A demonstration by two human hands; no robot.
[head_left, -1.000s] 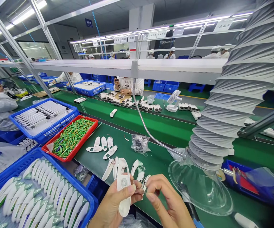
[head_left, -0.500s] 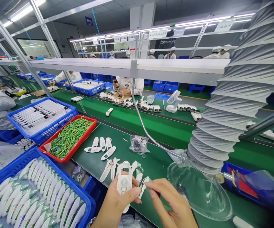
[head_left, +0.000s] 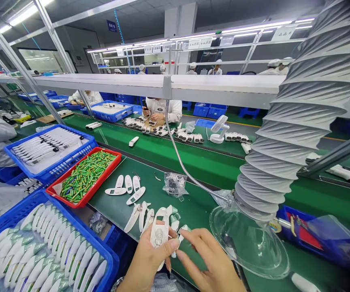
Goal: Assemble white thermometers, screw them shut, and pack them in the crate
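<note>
Both wrists were cut off by the bottom edge, and the lower end of the white plastic shell was hidden behind the left hand, so how far it ran down could not be seen. What the right hand pinched was too small to make out; it was perhaps a tiny part, and whether that grip was clenched on anything I could not tell.

The shell stood nearly upright, its long axis running from the palm up and away, its rounded top end pointing toward the far side of the green tabletop and its hollow inner face turned to the camera. The left grip was clenched on it: thumb across the front of the lower half, fingers behind, so most of the shell stuck out above the grip. The right fingertips sat just beside its right edge, near the thumb.

Loose white shells lay on the tabletop just beyond.
</note>
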